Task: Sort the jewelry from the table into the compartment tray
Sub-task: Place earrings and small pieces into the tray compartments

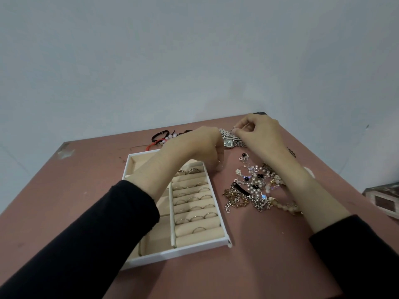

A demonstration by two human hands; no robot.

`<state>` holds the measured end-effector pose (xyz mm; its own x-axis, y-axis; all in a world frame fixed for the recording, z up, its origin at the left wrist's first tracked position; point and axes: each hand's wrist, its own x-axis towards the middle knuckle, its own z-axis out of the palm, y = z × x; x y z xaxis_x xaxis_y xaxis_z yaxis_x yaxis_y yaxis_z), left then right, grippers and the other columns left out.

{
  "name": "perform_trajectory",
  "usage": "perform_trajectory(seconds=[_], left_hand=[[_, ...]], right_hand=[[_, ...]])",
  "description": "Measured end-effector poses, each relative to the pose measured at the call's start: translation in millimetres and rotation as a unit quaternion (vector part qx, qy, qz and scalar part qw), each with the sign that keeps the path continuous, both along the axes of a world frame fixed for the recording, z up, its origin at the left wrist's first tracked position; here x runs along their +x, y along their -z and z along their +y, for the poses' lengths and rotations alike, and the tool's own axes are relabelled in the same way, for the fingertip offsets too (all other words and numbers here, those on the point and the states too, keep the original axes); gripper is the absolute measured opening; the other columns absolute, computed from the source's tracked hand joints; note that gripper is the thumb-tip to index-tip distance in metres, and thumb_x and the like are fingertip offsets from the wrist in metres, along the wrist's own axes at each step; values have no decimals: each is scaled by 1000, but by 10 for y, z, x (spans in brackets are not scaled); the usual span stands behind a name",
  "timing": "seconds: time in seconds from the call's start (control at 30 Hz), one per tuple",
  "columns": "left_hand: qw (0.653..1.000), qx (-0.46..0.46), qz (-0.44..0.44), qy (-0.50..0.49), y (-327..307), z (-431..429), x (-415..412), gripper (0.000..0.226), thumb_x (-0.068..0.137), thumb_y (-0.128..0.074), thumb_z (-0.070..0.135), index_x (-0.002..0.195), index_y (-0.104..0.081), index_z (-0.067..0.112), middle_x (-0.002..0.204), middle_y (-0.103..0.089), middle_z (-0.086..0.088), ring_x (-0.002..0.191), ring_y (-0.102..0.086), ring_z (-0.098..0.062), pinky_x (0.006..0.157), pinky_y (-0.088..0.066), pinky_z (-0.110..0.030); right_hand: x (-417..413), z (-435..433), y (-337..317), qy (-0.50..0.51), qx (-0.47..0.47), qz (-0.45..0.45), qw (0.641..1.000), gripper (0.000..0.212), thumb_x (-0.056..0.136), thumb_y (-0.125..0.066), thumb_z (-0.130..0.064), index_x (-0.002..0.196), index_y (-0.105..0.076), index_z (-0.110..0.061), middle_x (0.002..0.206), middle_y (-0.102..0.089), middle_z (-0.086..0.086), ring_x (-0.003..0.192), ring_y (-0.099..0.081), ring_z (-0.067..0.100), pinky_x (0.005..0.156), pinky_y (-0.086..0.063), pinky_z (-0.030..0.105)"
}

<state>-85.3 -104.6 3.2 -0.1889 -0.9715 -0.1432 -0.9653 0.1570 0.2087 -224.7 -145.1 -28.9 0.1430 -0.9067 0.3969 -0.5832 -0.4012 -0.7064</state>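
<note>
Black sleeves [86,234] fill the near corners, two of them, and both forearms reach out over the pink table [259,260]. Under the left forearm sits the one white compartment tray [200,248], its right column of beige rolls lined with thin rings [197,218]. Most rows show three, the nearest filled row just one, though an exact total is too fine to call. Just beyond the tray's far right corner the left hand [200,147] hangs with its fingers curled downward, tips close to the tabletop; whether they have anything in them cannot be told. To its right, one tangled jewelry pile [257,188] of pearls, beads and chains lies under the right forearm, with a small dark-stoned piece [244,156] just beyond it. Farther back, the right hand [259,134] is closed up tight, thumb and fingertips pinching a fine silver chain [232,130] directly above the one silver watch [227,143]. Off at the far left lie a black cord bracelet [159,134] and a red one [155,144].
</note>
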Motion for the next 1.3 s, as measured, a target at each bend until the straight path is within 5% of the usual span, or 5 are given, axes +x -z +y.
perform_trajectory(seconds=[0.3,0.6,0.77,1.03,1.3], left_hand=[[927,-113,337,-119,-126,456,466,9,76,-74,18,80,-68,14,72,-67,4,64,-56,-2,52,-39,-6],[843,-181,448,-236,183,1046,1217,3,78,-71,11,79,-70,12,76,-69,-2,61,-57,2,52,-39,-4],[863,-160,427,-217,254,1145,1300,6,75,-75,17,80,-73,15,73,-68,-3,63,-56,1,60,-40,-9],[929,-139,284,-191,281,1196,1326,2,75,-76,21,76,-77,22,59,-66,11,54,-55,10,53,-36,0],[950,-149,215,-172,289,1194,1280,8,75,-75,18,81,-77,22,57,-61,15,50,-52,15,49,-33,0]], right_hand=[[92,136,-66,-62,32,-65,995,5,82,-68,-24,77,-68,-21,70,-61,-3,63,-51,4,55,-37,13],[715,508,-199,-189,71,-99,974,5,82,-69,-22,77,-69,-21,64,-59,-10,53,-48,-7,51,-36,5],[937,634,-160,-217,63,-87,970,5,80,-70,-24,75,-69,-23,70,-63,-2,67,-53,7,67,-44,24],[979,737,-119,-222,24,-35,974,6,80,-70,-25,74,-69,-24,75,-67,2,69,-54,8,59,-38,10],[976,774,-133,-225,14,-22,974,8,81,-69,-23,73,-69,-25,74,-67,3,66,-53,9,58,-38,9]])
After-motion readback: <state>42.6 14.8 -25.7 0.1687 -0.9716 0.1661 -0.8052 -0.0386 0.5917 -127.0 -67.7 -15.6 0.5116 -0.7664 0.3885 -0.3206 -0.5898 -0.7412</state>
